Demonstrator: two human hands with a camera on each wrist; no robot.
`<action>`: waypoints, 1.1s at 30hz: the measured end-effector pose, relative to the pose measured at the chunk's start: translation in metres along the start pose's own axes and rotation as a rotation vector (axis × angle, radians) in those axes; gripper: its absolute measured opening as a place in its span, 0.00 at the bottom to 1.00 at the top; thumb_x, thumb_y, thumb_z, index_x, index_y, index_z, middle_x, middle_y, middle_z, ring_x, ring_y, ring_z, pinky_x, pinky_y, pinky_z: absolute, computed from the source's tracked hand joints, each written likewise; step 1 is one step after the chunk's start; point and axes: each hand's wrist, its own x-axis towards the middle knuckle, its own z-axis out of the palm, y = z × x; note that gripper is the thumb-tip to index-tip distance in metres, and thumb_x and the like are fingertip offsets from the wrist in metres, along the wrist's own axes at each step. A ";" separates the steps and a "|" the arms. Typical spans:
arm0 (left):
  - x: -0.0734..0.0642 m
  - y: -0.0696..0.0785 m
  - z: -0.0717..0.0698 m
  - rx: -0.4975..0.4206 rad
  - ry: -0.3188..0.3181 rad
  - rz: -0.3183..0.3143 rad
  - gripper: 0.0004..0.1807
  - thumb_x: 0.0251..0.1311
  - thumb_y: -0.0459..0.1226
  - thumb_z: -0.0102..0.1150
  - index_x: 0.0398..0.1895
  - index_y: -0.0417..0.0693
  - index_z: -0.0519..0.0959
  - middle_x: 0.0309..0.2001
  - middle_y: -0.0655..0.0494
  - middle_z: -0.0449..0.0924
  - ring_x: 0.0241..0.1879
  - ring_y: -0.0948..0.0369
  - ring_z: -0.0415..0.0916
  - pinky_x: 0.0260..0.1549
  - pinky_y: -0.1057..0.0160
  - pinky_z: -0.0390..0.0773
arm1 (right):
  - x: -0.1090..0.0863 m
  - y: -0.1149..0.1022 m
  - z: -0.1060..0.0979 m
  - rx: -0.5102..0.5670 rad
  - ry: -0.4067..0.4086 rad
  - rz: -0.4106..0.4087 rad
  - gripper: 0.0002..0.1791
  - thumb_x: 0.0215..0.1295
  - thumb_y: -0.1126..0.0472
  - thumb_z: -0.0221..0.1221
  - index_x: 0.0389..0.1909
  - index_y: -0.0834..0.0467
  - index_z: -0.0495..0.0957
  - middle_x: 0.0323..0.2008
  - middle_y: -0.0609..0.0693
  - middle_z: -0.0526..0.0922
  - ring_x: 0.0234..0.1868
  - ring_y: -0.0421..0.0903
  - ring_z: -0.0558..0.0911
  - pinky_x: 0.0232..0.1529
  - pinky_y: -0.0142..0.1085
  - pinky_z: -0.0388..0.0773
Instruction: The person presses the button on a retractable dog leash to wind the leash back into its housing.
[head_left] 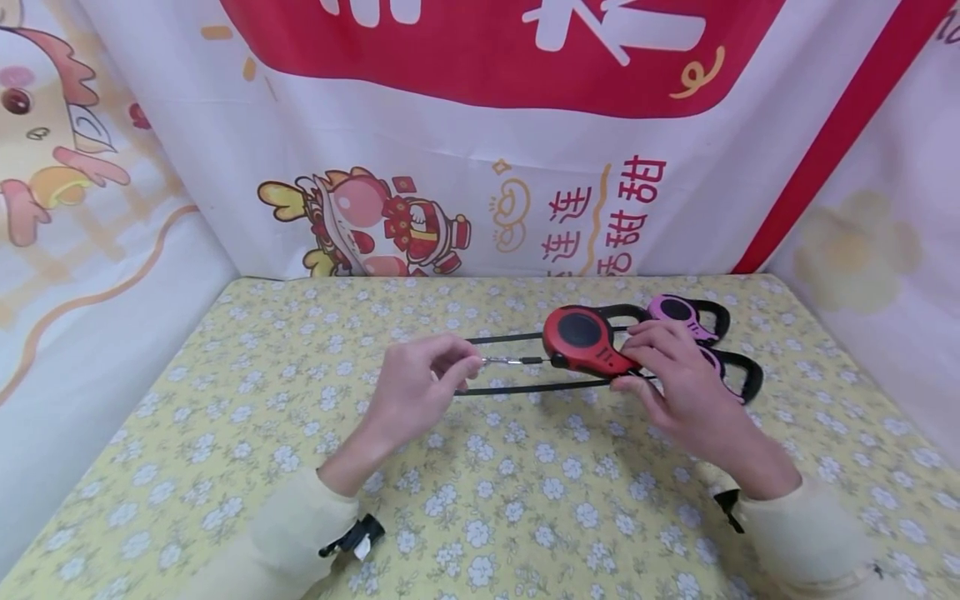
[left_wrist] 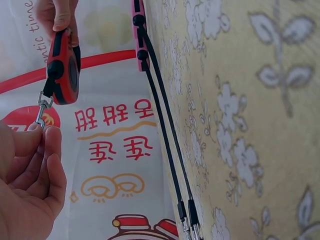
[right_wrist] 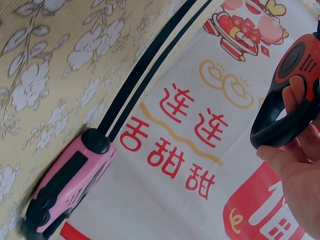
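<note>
A red and black retractable dog leash is held above the table by my right hand, whose fingers curl round its black loop handle. With thumb and fingertips my left hand pinches the leash's silver metal clip; a short bit of black cord links clip and casing. Two pink and black retractable leashes lie on the table behind and beside my right hand. Their black straps run out leftward, ending in metal clips.
A yellow cloth with white flowers covers the table. White printed curtains with red patches and cartoon figures hang at the back and both sides. On my left sleeve sits a black strap buckle.
</note>
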 end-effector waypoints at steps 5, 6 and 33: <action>-0.002 0.002 0.002 -0.005 -0.020 -0.013 0.03 0.70 0.36 0.67 0.43 0.48 0.88 0.29 0.58 0.87 0.27 0.63 0.81 0.26 0.68 0.81 | 0.001 -0.004 0.002 0.007 0.005 -0.013 0.34 0.76 0.38 0.50 0.40 0.68 0.84 0.46 0.60 0.85 0.59 0.61 0.78 0.62 0.52 0.72; -0.002 0.002 0.002 -0.008 -0.024 -0.016 0.04 0.70 0.36 0.67 0.43 0.47 0.88 0.29 0.58 0.87 0.27 0.62 0.82 0.27 0.68 0.81 | 0.001 -0.004 0.002 0.010 0.002 -0.011 0.34 0.77 0.39 0.49 0.40 0.68 0.84 0.47 0.60 0.85 0.59 0.61 0.78 0.62 0.52 0.72; -0.004 0.002 0.004 -0.015 -0.065 -0.022 0.05 0.71 0.39 0.67 0.44 0.50 0.87 0.31 0.60 0.87 0.28 0.67 0.80 0.30 0.68 0.81 | 0.001 -0.006 0.002 0.005 -0.016 0.024 0.36 0.76 0.36 0.48 0.42 0.68 0.84 0.49 0.62 0.85 0.60 0.60 0.78 0.63 0.53 0.72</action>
